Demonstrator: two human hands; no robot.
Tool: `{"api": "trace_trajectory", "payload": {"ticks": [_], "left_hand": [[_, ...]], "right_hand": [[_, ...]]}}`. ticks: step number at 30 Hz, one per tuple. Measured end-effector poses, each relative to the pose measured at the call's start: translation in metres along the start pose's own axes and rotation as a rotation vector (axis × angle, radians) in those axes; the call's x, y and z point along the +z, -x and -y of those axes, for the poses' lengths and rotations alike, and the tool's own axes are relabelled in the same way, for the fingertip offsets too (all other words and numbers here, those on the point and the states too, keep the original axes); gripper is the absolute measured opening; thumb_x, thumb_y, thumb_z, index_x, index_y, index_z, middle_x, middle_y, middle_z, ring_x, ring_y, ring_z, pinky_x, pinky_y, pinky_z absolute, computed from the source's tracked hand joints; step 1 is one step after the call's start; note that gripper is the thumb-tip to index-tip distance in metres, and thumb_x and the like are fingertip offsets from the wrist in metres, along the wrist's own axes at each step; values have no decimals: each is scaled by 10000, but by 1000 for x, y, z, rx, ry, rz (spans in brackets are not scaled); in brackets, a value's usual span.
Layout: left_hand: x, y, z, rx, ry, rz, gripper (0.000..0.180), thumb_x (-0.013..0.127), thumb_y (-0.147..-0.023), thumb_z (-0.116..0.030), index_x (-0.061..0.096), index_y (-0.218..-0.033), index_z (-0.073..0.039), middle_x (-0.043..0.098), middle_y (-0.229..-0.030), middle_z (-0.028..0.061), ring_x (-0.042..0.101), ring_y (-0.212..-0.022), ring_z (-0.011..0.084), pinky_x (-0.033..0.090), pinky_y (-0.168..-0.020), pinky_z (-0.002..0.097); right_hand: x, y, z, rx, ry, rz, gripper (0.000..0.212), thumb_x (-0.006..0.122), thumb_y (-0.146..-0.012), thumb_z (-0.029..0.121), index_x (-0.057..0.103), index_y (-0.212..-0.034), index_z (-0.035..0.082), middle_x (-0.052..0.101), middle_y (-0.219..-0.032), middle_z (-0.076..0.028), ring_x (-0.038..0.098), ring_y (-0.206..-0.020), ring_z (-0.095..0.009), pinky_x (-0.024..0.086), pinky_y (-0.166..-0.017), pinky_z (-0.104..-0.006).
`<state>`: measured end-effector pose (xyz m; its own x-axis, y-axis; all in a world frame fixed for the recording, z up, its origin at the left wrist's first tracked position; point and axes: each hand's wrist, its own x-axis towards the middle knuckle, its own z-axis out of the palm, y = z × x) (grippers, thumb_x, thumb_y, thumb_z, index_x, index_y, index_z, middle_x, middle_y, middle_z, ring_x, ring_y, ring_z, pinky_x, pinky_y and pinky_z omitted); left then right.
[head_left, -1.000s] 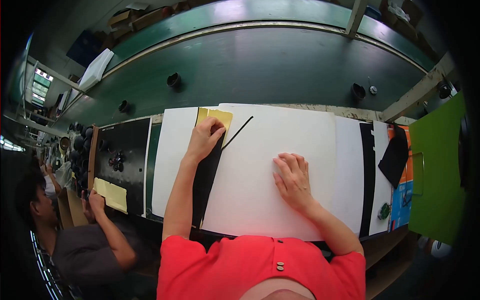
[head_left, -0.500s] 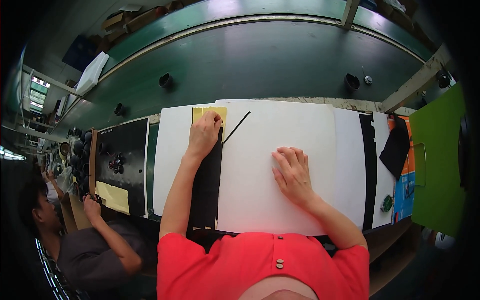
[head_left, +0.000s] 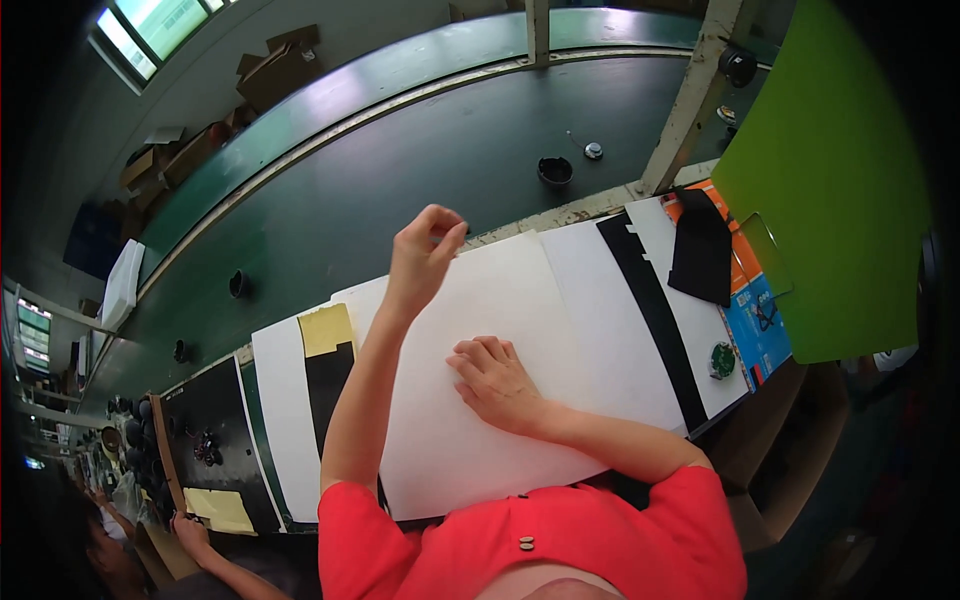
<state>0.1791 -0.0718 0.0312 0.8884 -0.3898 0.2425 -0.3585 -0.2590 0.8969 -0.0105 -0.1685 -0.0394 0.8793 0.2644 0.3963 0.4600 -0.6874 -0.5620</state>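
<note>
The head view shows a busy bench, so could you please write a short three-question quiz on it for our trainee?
1. Which of the person's hands rests on the large white sheet?
2. True or false: the left hand is touching the yellow paper piece.
3. What stands beside the small silver round part on the green surface: (a) a glass jar, (b) a black cup-shaped part or (c) a pair of scissors?

Key:
1. The right hand.
2. False; it is raised apart from the yellow paper piece.
3. (b)
</note>
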Motion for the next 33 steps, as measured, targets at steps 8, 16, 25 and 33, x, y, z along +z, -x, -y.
{"api": "trace_trajectory", "payload": {"ticks": [8,16,25,33], "left_hand": [[154,-167,-28,414,-264,78,183,710,-876,-193,724,-943,-24,724,-1009,175,700,-929,352,548,-873,434],[203,-240,27,41,-345,252,193,741,-832,-225,766,-903,-47,763,-917,153,733,-898,301,568,-818,407],[208,-245,44,-12,-325,308,198,725,-833,-230,769,-905,-51,764,-929,160,731,-906,303,562,-838,403],[201,-237,52,25,-383,285,205,712,-828,-230,769,-909,-51,760,-932,168,726,-919,329,558,-853,423]], "right_hand": [[-3,1,-2,4,-68,-2,331,674,-868,109,576,-1169,14,516,-1252,-129,468,-1203,-300,396,-1006,-447],[-12,2,-1,-26,-41,53,236,651,-857,74,604,-1069,-16,510,-1203,-155,475,-1160,-287,398,-958,-401],[-11,-1,-6,-22,-110,-43,281,644,-810,12,601,-1085,-18,513,-1239,-161,480,-1145,-284,395,-955,-397],[-10,3,-3,-11,-111,-8,309,637,-813,6,598,-1118,-20,502,-1252,-160,473,-1161,-298,398,-964,-410]]}}
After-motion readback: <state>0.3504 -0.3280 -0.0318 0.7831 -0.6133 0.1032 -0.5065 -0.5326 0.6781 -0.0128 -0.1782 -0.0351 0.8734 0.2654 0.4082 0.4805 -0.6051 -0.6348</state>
